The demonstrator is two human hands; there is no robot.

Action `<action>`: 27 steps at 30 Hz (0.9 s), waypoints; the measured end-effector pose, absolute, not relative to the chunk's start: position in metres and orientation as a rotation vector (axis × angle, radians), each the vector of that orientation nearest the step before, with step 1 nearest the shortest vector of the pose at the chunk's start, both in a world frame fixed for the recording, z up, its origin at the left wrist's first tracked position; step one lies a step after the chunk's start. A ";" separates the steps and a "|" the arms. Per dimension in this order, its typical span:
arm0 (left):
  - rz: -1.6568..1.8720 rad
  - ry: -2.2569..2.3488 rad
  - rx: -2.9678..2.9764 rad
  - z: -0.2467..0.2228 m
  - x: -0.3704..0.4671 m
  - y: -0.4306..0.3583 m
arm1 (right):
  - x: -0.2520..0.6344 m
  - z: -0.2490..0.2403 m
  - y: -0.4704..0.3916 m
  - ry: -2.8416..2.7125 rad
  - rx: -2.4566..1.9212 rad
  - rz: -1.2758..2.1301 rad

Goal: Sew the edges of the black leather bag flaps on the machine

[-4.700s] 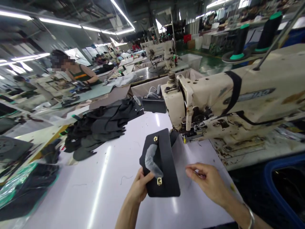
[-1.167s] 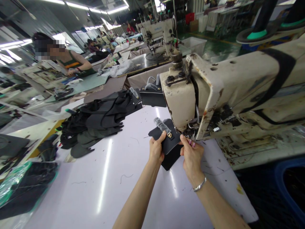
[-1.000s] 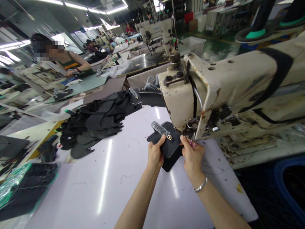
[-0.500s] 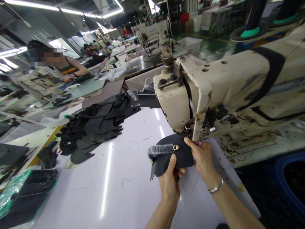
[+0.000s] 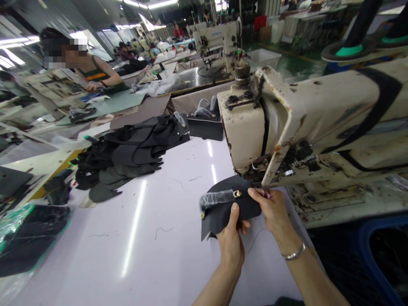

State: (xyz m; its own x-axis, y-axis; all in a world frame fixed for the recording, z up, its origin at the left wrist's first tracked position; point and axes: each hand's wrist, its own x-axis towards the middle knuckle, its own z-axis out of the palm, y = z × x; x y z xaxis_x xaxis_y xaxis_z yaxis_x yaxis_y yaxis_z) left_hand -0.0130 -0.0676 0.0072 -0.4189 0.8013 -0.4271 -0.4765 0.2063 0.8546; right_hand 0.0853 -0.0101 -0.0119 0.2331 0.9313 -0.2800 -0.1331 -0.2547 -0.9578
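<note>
A black bag piece (image 5: 216,219) lies tilted at the sewing machine's head (image 5: 245,131), its far edge under the needle area. On it is a handle wrapped in clear plastic (image 5: 218,199), with gold hardware (image 5: 237,194) at its end. My left hand (image 5: 232,238) grips the near side, thumb on top and fingers beneath. With thumb and fingers closed, my right hand (image 5: 272,210) pinches the right edge, close to the machine. Something small and pinkish (image 5: 266,194) shows at its fingers; I cannot make out what it is. The needle is hidden.
A heap of black cut pieces (image 5: 127,153) lies at the left of the white tabletop (image 5: 172,255). Behind it stand black bag pieces with wrapped handles (image 5: 205,123). A plastic-wrapped black bundle (image 5: 32,238) sits lower left. Another person (image 5: 98,76) works beyond.
The view has shifted, revealing more of the bag pieces behind the machine head. The held bag piece has turned slightly; both hands keep their grip on it.
</note>
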 end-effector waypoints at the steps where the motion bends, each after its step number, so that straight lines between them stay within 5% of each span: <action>1: 1.473 1.379 0.341 0.006 -0.012 -0.066 | 0.085 -0.012 -0.008 -0.799 -1.417 1.268; 6: 1.400 1.384 0.403 0.001 -0.009 -0.065 | 0.087 -0.010 -0.001 -0.798 -1.352 1.273; 12: 0.816 1.068 0.917 0.049 -0.048 -0.092 | 0.092 -0.015 0.002 -0.895 -1.388 1.170; 15: 1.153 1.222 1.024 0.064 -0.088 -0.074 | 0.095 -0.021 0.003 -0.882 -1.381 1.195; 18: 1.451 1.423 1.020 0.045 -0.127 -0.023 | 0.097 -0.025 0.004 -0.832 -1.387 1.230; 27: 0.631 1.123 1.045 -0.026 -0.154 0.067 | 0.098 -0.025 0.007 -0.543 -1.316 1.429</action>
